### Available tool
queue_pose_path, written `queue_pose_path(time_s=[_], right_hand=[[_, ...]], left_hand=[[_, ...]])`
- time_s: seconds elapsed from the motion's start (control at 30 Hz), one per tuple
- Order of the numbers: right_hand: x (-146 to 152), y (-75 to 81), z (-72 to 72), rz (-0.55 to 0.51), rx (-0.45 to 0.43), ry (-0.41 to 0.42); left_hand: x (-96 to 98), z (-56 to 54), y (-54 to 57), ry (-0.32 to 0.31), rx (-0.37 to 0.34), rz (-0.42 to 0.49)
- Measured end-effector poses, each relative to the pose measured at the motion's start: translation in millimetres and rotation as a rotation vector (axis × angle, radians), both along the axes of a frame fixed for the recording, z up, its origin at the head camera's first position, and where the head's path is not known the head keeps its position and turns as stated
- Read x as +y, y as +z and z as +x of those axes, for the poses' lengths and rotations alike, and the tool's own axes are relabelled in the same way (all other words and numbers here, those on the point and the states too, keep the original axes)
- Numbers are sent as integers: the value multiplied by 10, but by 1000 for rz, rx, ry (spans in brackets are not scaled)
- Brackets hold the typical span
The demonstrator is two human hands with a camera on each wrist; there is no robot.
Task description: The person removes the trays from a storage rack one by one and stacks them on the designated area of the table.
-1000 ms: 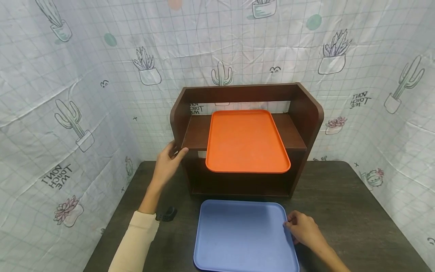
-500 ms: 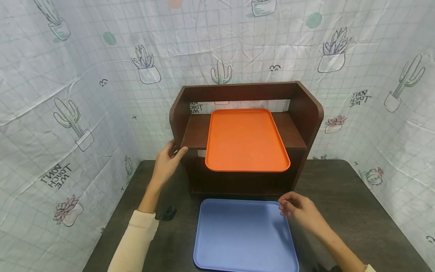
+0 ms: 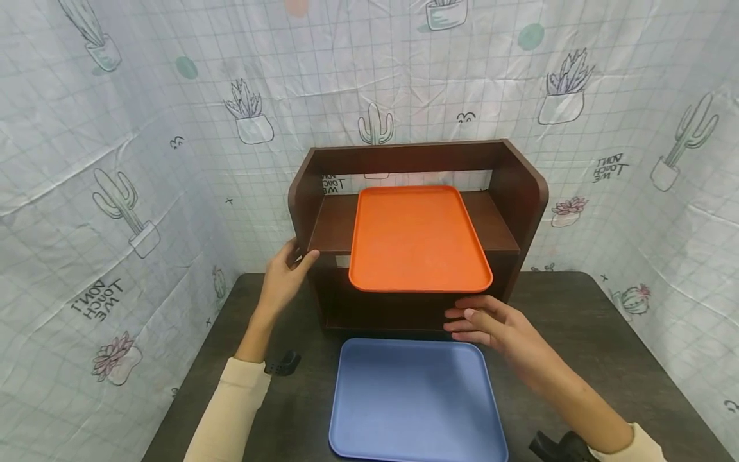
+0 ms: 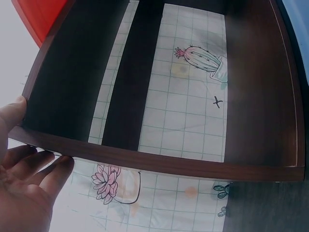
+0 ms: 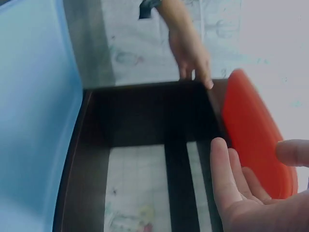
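A small dark brown two-tier shelf (image 3: pixel 526 186) stands at the back of the table. My left hand (image 3: pixel 281 277) grips its left side panel; the left wrist view shows the thumb on the inner face and the fingers (image 4: pixel 57 176) outside. On the upper tier lies an orange tray (image 3: pixel 418 240), its front end jutting past the board's edge. My right hand (image 3: pixel 501 328) holds nothing, fingers extended and thumb apart, just below that tray's front right corner. In the right wrist view the tray's edge (image 5: pixel 258 140) is between thumb and fingers, apart from the thumb. Nearer me rests a blue tray (image 3: pixel 417 399).
The lower tier (image 3: pixel 398 312) is open at the front, behind the blue tray. Beneath everything is a dark wood-grain tabletop (image 3: pixel 577 333). A white gridded cloth (image 3: pixel 439 83) with cactus drawings hangs around the back and sides.
My right hand has left the blue tray's right edge and moved up and forward toward the orange tray's front corner, its fingers spreading. The left hand and both trays have stayed put.
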State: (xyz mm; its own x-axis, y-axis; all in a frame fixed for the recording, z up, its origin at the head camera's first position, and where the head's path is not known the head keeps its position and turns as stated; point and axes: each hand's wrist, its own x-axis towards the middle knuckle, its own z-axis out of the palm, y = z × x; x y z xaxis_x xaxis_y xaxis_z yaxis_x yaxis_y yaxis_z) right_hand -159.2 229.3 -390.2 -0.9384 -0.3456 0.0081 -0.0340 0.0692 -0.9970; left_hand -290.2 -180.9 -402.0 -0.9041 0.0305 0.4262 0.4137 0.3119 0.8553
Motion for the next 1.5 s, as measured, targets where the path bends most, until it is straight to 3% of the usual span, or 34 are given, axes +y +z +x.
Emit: queue_pose_path(time_s=[0.27, 0.47, 0.67, 0.97, 1.5], right_hand=[[-113, 139, -16, -309, -132, 83], [-178, 149, -77, -516, -161, 113], [-325, 142, -123, -741, -225, 74], [-549, 148, -140, -788, -276, -25], [-677, 157, -122, -849, -181, -174]], left_hand=[[-3, -25, -39, -7, 1, 2], [6, -6, -27, -14, 8, 12], [-4, -25, -29, -7, 16, -5], [-8, -31, -41, -9, 13, 3], [-11, -45, -53, 0, 20, 2]])
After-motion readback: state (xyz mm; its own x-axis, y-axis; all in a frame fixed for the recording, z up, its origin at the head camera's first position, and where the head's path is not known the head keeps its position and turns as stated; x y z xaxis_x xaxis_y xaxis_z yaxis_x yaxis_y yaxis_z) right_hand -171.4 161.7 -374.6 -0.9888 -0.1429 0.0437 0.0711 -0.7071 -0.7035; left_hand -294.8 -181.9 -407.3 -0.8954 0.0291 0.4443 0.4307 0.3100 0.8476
